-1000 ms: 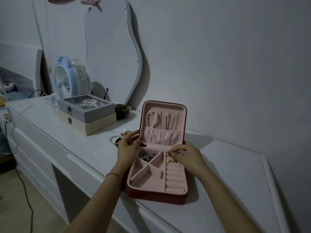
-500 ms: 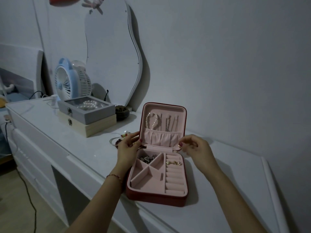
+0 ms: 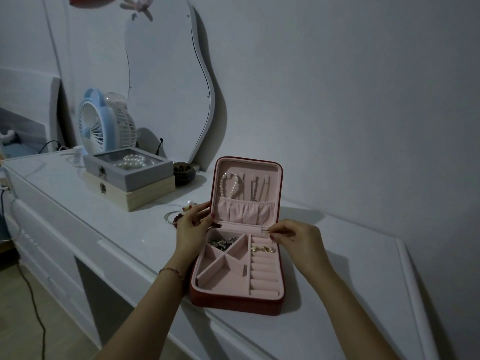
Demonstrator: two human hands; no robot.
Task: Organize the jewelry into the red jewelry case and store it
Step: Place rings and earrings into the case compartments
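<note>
The red jewelry case (image 3: 233, 305) lies open on the white dresser (image 3: 337, 294), its lid (image 3: 279, 183) standing upright. A pearl necklace (image 3: 230, 184) and thin chains (image 3: 255, 189) hang inside the lid. In the pink tray, dark beads (image 3: 223, 242) fill the back left compartment and gold earrings (image 3: 262, 248) sit on the ring rolls. My left hand (image 3: 189, 229) grips the case's left edge at the hinge. My right hand (image 3: 296, 240) pinches a small metal zipper pull (image 3: 265, 231) at the back right corner. Bracelets (image 3: 172, 216) lie on the dresser behind my left hand, partly hidden.
A grey box (image 3: 130, 172) with pearls under its glass top is stacked on a wooden box (image 3: 140, 196) at the back left. Behind them stand a blue fan (image 3: 96, 126), a wavy mirror (image 3: 166, 74) and a small dark bowl (image 3: 184, 172). The dresser's front edge runs just under the case.
My right hand has left the ring rolls, where the gold earrings now lie, and moved to the case's back right corner to pinch the zipper pull. My left hand has stayed put.
</note>
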